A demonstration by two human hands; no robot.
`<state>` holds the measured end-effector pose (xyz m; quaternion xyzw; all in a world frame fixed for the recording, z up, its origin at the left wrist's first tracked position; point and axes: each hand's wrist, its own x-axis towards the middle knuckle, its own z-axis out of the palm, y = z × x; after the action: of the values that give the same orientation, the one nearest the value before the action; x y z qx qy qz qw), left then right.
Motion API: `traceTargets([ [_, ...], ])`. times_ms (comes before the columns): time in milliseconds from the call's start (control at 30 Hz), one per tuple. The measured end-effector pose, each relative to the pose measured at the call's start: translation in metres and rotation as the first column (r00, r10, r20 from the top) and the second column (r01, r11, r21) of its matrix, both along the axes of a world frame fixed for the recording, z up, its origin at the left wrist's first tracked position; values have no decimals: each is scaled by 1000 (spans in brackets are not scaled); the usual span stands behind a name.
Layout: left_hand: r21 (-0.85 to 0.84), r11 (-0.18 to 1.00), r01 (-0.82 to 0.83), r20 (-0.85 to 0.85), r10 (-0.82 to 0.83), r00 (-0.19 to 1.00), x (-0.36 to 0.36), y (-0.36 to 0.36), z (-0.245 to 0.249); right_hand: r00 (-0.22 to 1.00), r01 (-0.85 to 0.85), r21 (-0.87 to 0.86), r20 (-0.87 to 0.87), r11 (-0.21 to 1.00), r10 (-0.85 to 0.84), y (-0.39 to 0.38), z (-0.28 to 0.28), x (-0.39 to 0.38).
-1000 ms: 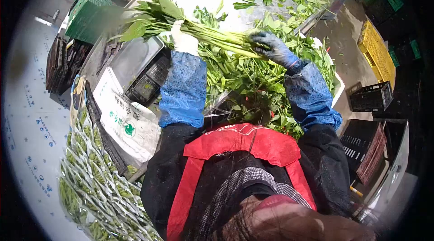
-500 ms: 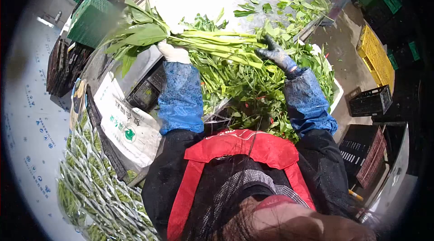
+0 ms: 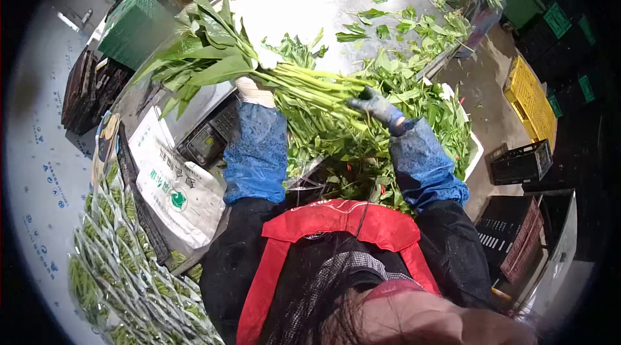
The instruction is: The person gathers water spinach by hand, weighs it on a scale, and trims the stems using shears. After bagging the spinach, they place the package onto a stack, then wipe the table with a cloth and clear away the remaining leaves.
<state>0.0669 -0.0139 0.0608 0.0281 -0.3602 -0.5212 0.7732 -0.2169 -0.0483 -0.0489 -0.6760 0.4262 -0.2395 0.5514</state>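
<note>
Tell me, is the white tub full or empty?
The white tub looks full: leafy greens pile up to its visible rim.

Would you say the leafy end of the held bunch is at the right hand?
No, the leaves fan out past the left hand, while the bare stem ends lie at the right hand.
</note>
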Motion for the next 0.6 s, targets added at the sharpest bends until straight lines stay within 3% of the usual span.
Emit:
traceTargets([
  [33, -19, 998, 60, -41, -61, 997, 1, -1, 3, 923, -12, -260, -375, 965, -89, 10, 19, 5],
  [67, -32, 992, 123, -78, -125, 989, 4, 2, 4, 967, 59, -101, -240, 993, -81, 8, 18, 0],
  [100, 24, 998, 55, -129, -51, 990, 10, 7, 4, 990, 104, 79, -101, 991, -96, 9, 12, -11],
  [133, -23, 1000, -1, -55, 0, 998, 25, 7, 5, 994, 111, 122, -35, 986, -107, -1, -5, -22],
  [167, -67, 996, -57, 17, 58, 998, 39, 6, 4, 977, 143, -80, -146, 986, -154, -6, -10, -32],
  [233, -51, 990, -132, 51, 135, 990, 47, 14, 12, 970, 156, -334, -123, 929, -208, -10, -16, -40],
  [267, -130, 989, -68, 111, 83, 990, 48, 15, 20, 985, 125, -318, -74, 940, -157, 5, 25, -29],
  [333, -167, 986, 30, 139, -7, 990, 45, 16, 30, 996, 1, -573, 78, 820, 53, 7, 43, -16],
  [367, -182, 978, 101, 95, -85, 992, 69, -1, 5, 988, -24, -665, 97, 746, 119, 11, 58, -5],
  [400, -176, 982, 69, 163, -40, 986, 60, 4, 12, 985, -136, -806, -46, 577, 168, 19, 82, 5],
  [433, -175, 984, 40, 231, 2, 973, 44, 13, 23, 963, -270, -777, -218, 569, 160, 32, 105, 14],
  [467, -126, 992, 16, 163, 4, 987, 33, 18, 29, 911, -398, -724, -385, 564, 150, 41, 118, 25],
  [500, -117, 993, 12, 90, -2, 996, 26, 21, 31, 935, -353, -788, -286, 505, 209, 40, 105, 36],
  [567, -146, 989, -29, -21, 26, 999, 19, 22, 32, 813, -578, -583, -473, 572, 339, 32, 79, 40],
  [600, -149, 989, -23, 24, 27, 999, 30, 20, 27, 863, -497, -654, -443, 571, 244, 23, 43, 34],
])
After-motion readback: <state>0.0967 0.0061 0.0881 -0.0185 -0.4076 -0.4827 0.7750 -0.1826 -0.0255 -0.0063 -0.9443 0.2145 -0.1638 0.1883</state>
